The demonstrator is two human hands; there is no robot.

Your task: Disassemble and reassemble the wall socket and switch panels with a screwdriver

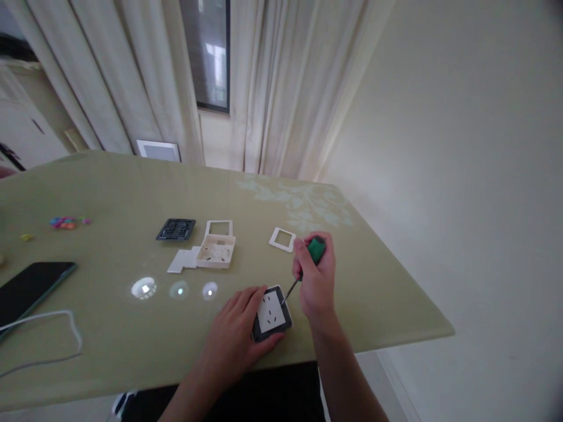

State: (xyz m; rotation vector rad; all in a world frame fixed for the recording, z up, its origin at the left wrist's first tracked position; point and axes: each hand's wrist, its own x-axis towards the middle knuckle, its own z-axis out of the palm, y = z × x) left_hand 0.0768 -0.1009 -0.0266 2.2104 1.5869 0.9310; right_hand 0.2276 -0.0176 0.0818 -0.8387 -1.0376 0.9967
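The person's left hand (237, 329) grasps a wall socket (270, 313) at its left and near edges, at the near side of the desk (378, 299). The right hand's (318, 278) grip is clenched round the green handle of a screwdriver (316, 249), whose tip meets the dark border at the right of the socket's white face. Dark slots mark that face; any lettering is too small to read. Farther left, a shallow white box (216, 252) stands with its hollow side up, small dark openings in its floor. Beside it lie white flat pieces (180, 261) to the left, a white frame (220, 222) behind, and a dark plate (176, 229) far left. Another frame (280, 246) lies near the right hand. At far left, a phone (35, 290) rests by a white cable (69, 312).
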